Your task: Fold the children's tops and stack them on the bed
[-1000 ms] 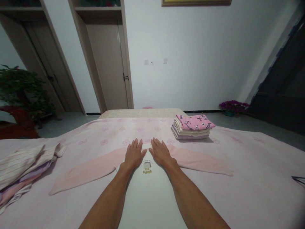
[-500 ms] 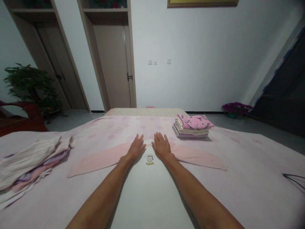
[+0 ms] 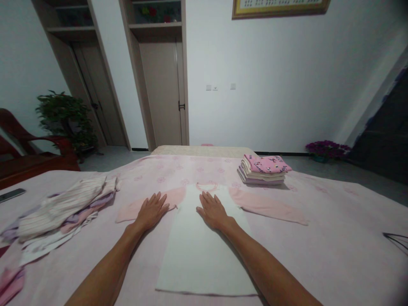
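A long-sleeved shirt [image 3: 204, 250] with a white body and pink sleeves lies spread flat, its pink-edged collar toward the far side. Its left sleeve [image 3: 127, 210] and right sleeve [image 3: 274, 205] stretch out sideways. My left hand [image 3: 153, 211] rests palm down on the left sleeve near the shoulder seam, fingers spread. On the upper chest lies my right hand [image 3: 213, 209], flat with its fingers apart; it covers the small print there. Neither hand grips anything.
A pink floral cloth [image 3: 344, 238] covers the surface under the shirt. Folded clothes [image 3: 264, 170] form a neat stack at the back right. Loose clothes [image 3: 63, 212] are heaped at the left, near a phone [image 3: 12, 195]. A thin black object [image 3: 395, 239] lies at the right edge.
My left hand has slid left from near the collar onto the sleeve. My right hand has come slightly nearer on the chest. The view has shifted left, and the shirt's hem now shows.
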A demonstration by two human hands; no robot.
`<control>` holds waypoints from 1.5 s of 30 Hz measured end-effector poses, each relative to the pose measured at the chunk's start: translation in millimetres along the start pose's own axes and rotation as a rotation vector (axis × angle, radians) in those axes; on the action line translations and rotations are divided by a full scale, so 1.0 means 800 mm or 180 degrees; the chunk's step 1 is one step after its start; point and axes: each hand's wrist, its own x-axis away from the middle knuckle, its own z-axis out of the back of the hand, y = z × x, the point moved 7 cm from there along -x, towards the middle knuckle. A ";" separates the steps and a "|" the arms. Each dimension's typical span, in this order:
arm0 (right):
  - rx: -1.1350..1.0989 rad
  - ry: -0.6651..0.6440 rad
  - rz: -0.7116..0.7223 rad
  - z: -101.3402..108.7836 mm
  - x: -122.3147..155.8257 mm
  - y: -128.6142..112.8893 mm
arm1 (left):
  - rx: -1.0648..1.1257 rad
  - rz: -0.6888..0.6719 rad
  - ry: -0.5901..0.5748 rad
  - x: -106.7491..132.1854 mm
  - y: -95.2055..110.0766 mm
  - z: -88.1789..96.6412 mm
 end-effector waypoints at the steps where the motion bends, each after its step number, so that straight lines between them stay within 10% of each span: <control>1: 0.0010 -0.0002 -0.0006 0.001 0.000 0.000 | -0.0078 0.0111 -0.0001 0.007 -0.021 0.000; 8: 0.0013 0.0023 -0.0047 0.014 0.015 -0.038 | -0.0271 0.0980 0.0056 0.043 -0.131 -0.002; 16: -0.0629 -0.0316 0.1344 0.020 0.112 -0.187 | -0.0321 0.1157 0.0238 0.049 -0.130 0.002; 22: -0.0840 -0.0407 0.2276 0.030 0.165 -0.238 | -0.0250 0.1437 0.0629 0.061 -0.149 0.015; 33: -0.1417 0.0208 0.1440 0.012 0.137 -0.171 | -0.0142 0.2490 0.0803 0.106 -0.156 0.057; 45: -0.1989 0.0571 0.1286 0.007 0.135 -0.164 | 0.1242 0.2311 0.1293 0.102 -0.140 0.068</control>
